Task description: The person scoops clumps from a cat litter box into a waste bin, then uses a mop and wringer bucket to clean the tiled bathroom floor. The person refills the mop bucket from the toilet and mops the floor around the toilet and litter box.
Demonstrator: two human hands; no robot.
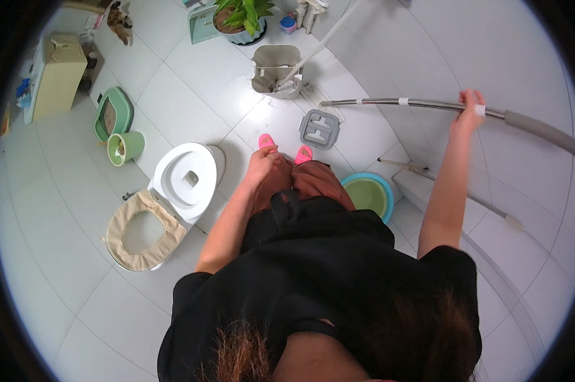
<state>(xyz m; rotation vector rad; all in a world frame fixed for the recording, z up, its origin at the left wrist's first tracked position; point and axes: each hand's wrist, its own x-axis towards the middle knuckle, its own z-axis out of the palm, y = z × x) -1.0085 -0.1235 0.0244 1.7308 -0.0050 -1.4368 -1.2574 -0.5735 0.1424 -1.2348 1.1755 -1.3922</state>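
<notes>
My right hand (469, 112), out to the right, is closed around a metal mop pole (430, 103) with white collars and a grey foam grip (538, 126). The pole's far end comes down by the floor, close to a flat grey plastic piece (320, 129) with cut-out openings. My left hand (264, 164) hangs empty before my thigh, fingers loosely bent and slightly apart. Ahead of my feet stands a grey two-compartment mop bucket (276, 51); a white pole (325, 42) leans into it, its lower end inside.
To the left is a white toilet (186, 179), its fabric-covered seat (120, 238) raised. Beyond are a green bin (133, 145), a green litter tray (126, 110) and a cat (119, 24). A potted plant (242, 37) stands ahead. Beside me on the right sits a blue-rimmed basin (388, 191).
</notes>
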